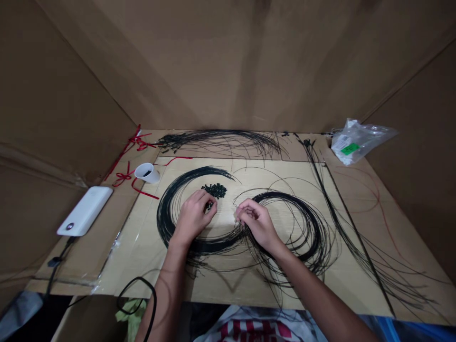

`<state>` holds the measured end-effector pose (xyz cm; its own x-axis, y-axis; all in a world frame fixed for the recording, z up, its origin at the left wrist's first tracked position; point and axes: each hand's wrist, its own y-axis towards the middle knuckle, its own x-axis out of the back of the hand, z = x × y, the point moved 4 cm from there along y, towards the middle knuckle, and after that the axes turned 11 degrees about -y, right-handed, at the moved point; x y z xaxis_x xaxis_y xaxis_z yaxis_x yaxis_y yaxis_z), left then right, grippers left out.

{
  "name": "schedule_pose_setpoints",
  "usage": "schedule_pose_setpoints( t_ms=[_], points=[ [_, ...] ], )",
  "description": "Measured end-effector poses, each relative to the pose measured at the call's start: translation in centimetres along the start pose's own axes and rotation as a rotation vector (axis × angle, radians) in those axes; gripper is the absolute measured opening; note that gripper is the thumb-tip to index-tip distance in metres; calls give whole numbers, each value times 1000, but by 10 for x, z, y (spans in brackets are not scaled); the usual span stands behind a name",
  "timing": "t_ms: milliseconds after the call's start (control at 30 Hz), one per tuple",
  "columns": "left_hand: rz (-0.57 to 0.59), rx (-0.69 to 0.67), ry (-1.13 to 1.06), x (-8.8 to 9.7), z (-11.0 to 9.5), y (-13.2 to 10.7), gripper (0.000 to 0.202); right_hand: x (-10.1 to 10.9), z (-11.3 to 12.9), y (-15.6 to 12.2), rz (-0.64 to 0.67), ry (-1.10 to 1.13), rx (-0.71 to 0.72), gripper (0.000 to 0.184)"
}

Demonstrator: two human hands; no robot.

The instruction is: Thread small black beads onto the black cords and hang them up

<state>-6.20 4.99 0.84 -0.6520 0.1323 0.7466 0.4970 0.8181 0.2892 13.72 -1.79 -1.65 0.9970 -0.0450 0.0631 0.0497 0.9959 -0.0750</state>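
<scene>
Noted: white power bank with black cable at left; white cup tipped beside red ribbon; clear plastic bag far right; cardboard walls surrounding.

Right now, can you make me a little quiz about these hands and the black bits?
1. True or false: the white cup stands upright.
2. Which is nearer the pile of small black pieces: the left hand or the right hand?
3. Fill in the colour: the ribbon beside the cup is ___.

Key: 1. False, it lies on its side. 2. The left hand. 3. Red.
</scene>
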Motion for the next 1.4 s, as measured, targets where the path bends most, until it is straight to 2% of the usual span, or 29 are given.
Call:
schedule_pose_setpoints(
  t_ms=[167, 467, 567, 667, 767, 833, 967, 1167, 1400],
  points=[
    [-40, 8, 51, -1, 1, 0, 3, -1, -2, 0, 6, 5, -5, 16],
    [-79, 17, 56, -16, -8, 6, 12, -1, 1, 0, 5, -4, -2, 15],
    [-131, 42, -142, -17, -14, 7, 11, -1, 1, -1, 5, -8, 3, 16],
    [-191, 172, -548, -20, -15, 7, 10, -1, 1, -1, 12, -8, 5, 18],
    [-154, 348, -934, -29, -14, 6, 24, -1, 1, -2, 26, 2, 15, 20],
    [-134, 436, -1059, -33, -14, 5, 31, 0, 2, -2, 30, 9, 17, 22],
    [-136, 500, -1128, -33, -15, 4, 35, 1, 5, -2, 28, 16, 12, 25],
    [-150, 485, -1166, -33, -13, 2, 32, 1, 9, -4, 27, 31, 15, 28],
    [-107, 486, -1141, -33, -16, 2, 37, 1, 11, -5, 39, 48, 23, 28]
  ],
)
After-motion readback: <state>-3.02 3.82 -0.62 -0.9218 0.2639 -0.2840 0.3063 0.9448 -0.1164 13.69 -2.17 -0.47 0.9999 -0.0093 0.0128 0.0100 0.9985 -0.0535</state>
